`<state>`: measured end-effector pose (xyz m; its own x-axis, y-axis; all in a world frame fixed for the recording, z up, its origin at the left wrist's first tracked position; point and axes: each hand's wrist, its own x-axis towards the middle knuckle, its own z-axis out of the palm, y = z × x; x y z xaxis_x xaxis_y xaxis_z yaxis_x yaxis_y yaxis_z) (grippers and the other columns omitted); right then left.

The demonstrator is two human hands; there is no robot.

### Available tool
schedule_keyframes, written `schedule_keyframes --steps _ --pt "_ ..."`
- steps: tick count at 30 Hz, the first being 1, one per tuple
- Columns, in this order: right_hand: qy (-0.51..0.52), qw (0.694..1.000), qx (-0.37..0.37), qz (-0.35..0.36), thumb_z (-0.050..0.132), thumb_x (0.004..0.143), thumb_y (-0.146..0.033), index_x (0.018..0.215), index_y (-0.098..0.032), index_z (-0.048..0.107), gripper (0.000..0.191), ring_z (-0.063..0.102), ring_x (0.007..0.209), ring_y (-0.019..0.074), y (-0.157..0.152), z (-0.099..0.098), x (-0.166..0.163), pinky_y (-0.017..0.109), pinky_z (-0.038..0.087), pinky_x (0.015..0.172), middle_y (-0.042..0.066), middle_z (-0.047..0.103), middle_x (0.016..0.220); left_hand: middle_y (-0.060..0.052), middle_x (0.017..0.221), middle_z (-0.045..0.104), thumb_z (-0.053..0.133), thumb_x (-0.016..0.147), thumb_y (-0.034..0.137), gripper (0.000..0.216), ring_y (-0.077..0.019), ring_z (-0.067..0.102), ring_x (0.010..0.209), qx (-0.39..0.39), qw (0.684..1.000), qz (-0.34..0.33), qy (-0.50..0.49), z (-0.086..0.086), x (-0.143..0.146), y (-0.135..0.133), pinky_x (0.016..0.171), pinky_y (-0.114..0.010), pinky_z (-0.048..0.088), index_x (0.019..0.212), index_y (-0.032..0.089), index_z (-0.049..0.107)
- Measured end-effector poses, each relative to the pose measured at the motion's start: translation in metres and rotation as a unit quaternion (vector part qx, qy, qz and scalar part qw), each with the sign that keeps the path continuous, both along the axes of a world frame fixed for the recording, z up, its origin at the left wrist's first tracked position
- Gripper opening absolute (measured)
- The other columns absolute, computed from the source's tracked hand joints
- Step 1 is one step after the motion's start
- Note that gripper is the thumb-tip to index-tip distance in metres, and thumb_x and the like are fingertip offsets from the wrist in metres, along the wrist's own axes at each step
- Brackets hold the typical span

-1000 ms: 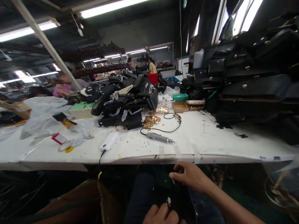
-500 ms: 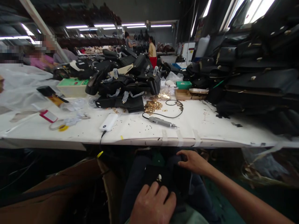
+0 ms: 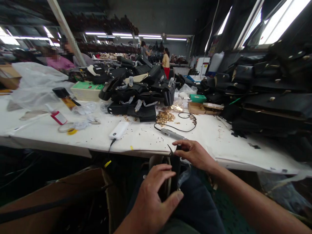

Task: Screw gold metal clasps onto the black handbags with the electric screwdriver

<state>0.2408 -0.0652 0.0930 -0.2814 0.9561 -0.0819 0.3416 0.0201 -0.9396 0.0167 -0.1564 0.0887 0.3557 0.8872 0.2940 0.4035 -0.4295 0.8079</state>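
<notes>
Left hand [image 3: 153, 191] with grip spread wide, grasping a black bag [image 3: 176, 164] on the lap, right hand [image 3: 192, 152] half-curled at its far end, hold unclear, hiding a grey power tool's [image 3: 170, 133] tip, table [image 3: 209, 130] beyond bearing gold fittings [image 3: 165, 117]

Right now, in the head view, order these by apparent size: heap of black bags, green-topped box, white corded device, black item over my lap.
Largest to smallest:
Heap of black bags
Green-topped box
White corded device
Black item over your lap: unranked, being partly hidden and nearer the camera.
</notes>
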Motion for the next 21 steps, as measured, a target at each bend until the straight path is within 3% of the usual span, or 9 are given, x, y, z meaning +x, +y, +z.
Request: schedule_keyframes --steps 2,4,8,10,13,16,19,21 --pt "0.041 0.999 0.009 0.021 0.074 0.082 -0.043 0.119 -0.018 0.068 0.045 0.051 0.062 0.0125 0.001 0.014 -0.007 0.024 0.041 0.058 -0.004 0.055 0.069 -0.009 0.133 0.065 0.05 0.099 0.045 0.036 -0.0255 0.061 0.123 -0.071 0.995 -0.007 -0.074 0.009 -0.012 0.018 0.105 -0.042 0.052 0.125 0.025 0.065" --pt "0.063 0.996 0.029 0.048 0.075 0.083 -0.044 0.119 -0.019 0.068 0.044 0.052 0.064 0.0125 0.0 0.03 -0.017 0.024 0.041 0.059 -0.002 0.059 0.073 -0.01 0.139 0.062 0.043 0.102 0.043 0.041 -0.0249 0.061 0.126 -0.092 0.99 0.003 -0.105 0.015 -0.021 0.037 0.105 -0.042 0.052 0.137 0.025 0.057" --pt "0.049 0.988 0.112 0.099 0.073 0.087 -0.038 0.116 -0.023 0.072 0.033 0.059 0.074 0.0131 -0.005 0.061 -0.036 0.025 0.048 0.069 0.001 0.071 0.092 -0.01 0.155 0.047 0.064 0.091 0.031 0.059 -0.0278 0.044 0.143 0.062 0.998 0.025 0.012 0.025 -0.024 0.063 0.119 -0.049 0.036 0.147 0.024 0.046" --pt "0.056 0.981 0.14 0.121 0.072 0.089 -0.035 0.113 -0.023 0.074 0.027 0.063 0.079 0.0138 -0.004 0.073 -0.04 0.025 0.05 0.073 0.002 0.073 0.1 -0.009 0.149 0.054 0.065 0.09 0.028 0.052 -0.0273 0.04 0.145 0.126 0.99 0.001 0.068 0.036 -0.022 0.071 0.122 -0.052 0.03 0.141 0.024 0.052" --pt "0.079 0.978 0.152 0.119 0.074 0.088 -0.035 0.102 -0.02 0.076 0.02 0.066 0.081 0.015 0.002 0.081 -0.04 0.024 0.052 0.073 0.002 0.075 0.094 -0.006 0.118 0.072 0.069 0.089 0.031 0.028 -0.0266 0.055 0.13 0.189 0.974 -0.004 0.128 0.055 -0.02 0.079 0.124 -0.054 0.022 0.115 0.023 0.067" --pt "0.088 0.978 0.158 0.101 0.076 0.086 -0.037 0.09 -0.018 0.076 0.019 0.066 0.077 0.0155 0.008 0.08 -0.037 0.025 0.053 0.071 0.002 0.074 0.084 0.0 0.085 0.071 0.069 0.09 0.033 0.013 -0.0197 0.066 0.09 0.231 0.96 0.019 0.16 0.067 -0.016 0.083 0.121 -0.054 0.024 0.094 0.021 0.069" --pt "0.084 0.979 0.163 0.094 0.074 0.088 -0.036 0.09 -0.019 0.077 0.018 0.067 0.079 0.0156 0.009 0.075 -0.031 0.025 0.053 0.075 0.002 0.075 0.085 -0.001 0.08 0.069 0.066 0.093 0.034 0.017 -0.0183 0.064 0.08 0.226 0.961 0.029 0.158 0.062 -0.008 0.083 0.103 -0.045 0.043 0.104 0.02 0.07" --pt "0.073 0.979 0.161 0.104 0.07 0.091 -0.034 0.095 -0.019 0.078 0.016 0.067 0.084 0.0161 0.007 0.071 -0.026 0.026 0.053 0.079 0.002 0.075 0.091 -0.002 0.084 0.071 0.064 0.094 0.033 0.02 -0.0193 0.065 0.081 0.203 0.966 0.025 0.156 0.053 -0.003 0.082 0.088 -0.038 0.046 0.11 0.021 0.069"
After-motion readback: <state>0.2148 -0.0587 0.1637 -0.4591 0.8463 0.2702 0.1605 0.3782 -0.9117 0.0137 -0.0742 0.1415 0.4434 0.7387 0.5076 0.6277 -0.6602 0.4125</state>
